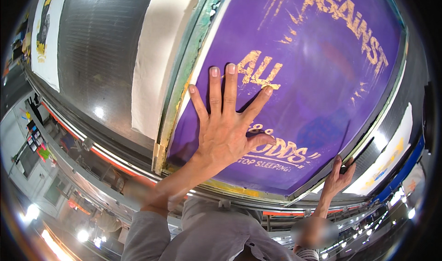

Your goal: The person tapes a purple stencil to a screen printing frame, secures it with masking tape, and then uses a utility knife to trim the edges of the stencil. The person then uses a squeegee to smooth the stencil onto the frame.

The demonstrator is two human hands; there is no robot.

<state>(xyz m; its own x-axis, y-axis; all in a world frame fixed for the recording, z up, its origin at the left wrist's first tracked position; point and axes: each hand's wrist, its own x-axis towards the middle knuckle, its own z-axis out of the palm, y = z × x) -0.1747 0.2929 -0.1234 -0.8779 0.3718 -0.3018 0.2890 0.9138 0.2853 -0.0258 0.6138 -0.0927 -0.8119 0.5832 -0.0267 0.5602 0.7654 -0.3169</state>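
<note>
A screen-printing screen point(317, 99) with purple mesh and orange-tan lettering lies in front of me, inside a worn frame point(182, 83) stained green and yellow. My left hand point(224, 127) is open, fingers spread over the lower left of the mesh. Its palm looks flat against or just above the surface, and its thumb covers part of the lower lettering. At the lower right edge of the frame, my right hand point(337, 180) is closed with thumb and fingers around a thin dark stick-like thing point(367, 146). What kind of tool it is cannot be made out.
A dark print table point(99, 44) runs left and right under the screen. Pale fabric point(156, 44) lies along the screen's left side, with a printed white cloth point(48, 53) farther left. Another printed cloth point(393, 155) lies at right. A metal rail point(110, 155) edges the table near me.
</note>
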